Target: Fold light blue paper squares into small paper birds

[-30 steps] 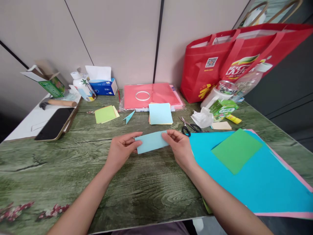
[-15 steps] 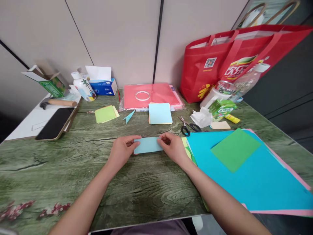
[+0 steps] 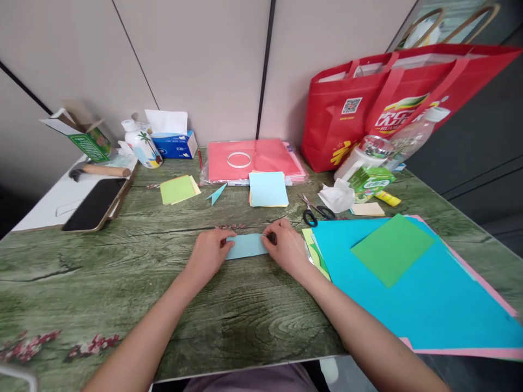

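A narrow light-blue strip of paper (image 3: pixel 247 246) lies sideways low over the wood-patterned table (image 3: pixel 245 305). My left hand (image 3: pixel 210 251) pinches its left end, and my right hand (image 3: pixel 286 247) pinches the right end between thumb and fingers. Behind the strip is a stack of square light-blue sheets (image 3: pixel 268 189). A small folded blue paper piece (image 3: pixel 217 194) sits to the left of that stack, beside green and yellow square sheets (image 3: pixel 178 189). Black-handled scissors (image 3: pixel 315 210) rest beyond my right hand.
Large blue paper (image 3: pixel 379 316) with a green sheet (image 3: pixel 393 250) covers the right side. Red bag (image 3: pixel 335 120), bottle (image 3: pixel 417 136) and green box (image 3: pixel 370 184) stand back right. Phone (image 3: pixel 96 204), hammer (image 3: pixel 102 170), white bottle (image 3: pixel 141 144) and tissue box (image 3: pixel 174 144) are left.
Both hands have moved slightly down with the paper, the left one also a little right. The strip looks narrower than before.
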The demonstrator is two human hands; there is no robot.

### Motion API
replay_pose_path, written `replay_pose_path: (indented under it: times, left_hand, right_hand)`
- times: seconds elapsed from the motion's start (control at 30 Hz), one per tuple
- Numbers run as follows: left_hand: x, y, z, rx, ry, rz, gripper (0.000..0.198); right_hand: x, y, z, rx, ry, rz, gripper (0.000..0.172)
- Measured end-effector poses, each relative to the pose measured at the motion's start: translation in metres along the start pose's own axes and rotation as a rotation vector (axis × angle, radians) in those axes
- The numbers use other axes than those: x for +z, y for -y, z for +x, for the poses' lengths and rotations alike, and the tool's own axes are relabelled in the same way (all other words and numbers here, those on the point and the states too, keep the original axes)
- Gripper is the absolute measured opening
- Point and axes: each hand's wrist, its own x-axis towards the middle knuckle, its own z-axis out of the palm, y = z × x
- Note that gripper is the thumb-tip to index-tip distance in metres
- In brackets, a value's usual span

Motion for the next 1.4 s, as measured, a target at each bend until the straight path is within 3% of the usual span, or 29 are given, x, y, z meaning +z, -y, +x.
replay_pose_path:
  times: [0.13, 0.4, 0.63, 0.8, 0.9, 1.07, 1.4]
  left_hand:
    - [0.001, -0.001, -0.001, 0.059, 0.002, 0.134, 0.021]
    - [0.0, -0.013, -0.006, -0.036, 0.034, 0.327, 0.028]
    - [0.006, -0.008, -0.002, 0.284, 0.121, 0.145, 0.029]
    - [0.008, -0.012, -0.004, 0.381, 0.093, 0.272, 0.016]
    - [0.015, -0.015, -0.004, 0.367, 0.076, 0.343, 0.005]
    - [0.024, -0.015, 0.0, 0.325, 0.085, 0.345, 0.01]
    - [0.014, -0.02, 0.004, 0.31, 0.166, 0.285, 0.022]
  right_hand:
    - [-0.001, 0.001, 0.0, 0.009, -0.015, 0.042, 0.015]
    - [-0.005, 0.001, 0.001, -0.05, 0.075, -0.028, 0.014]
    - [-0.009, 0.001, 0.002, -0.089, 0.099, -0.046, 0.012]
    - [-0.009, 0.001, 0.001, -0.098, 0.115, -0.039, 0.017]
    - [-0.011, 0.001, 0.0, -0.128, 0.138, -0.083, 0.022]
    - [-0.015, 0.002, -0.001, -0.173, 0.188, -0.145, 0.027]
    - [-0.022, -0.017, 0.007, -0.278, 0.292, 0.031, 0.03]
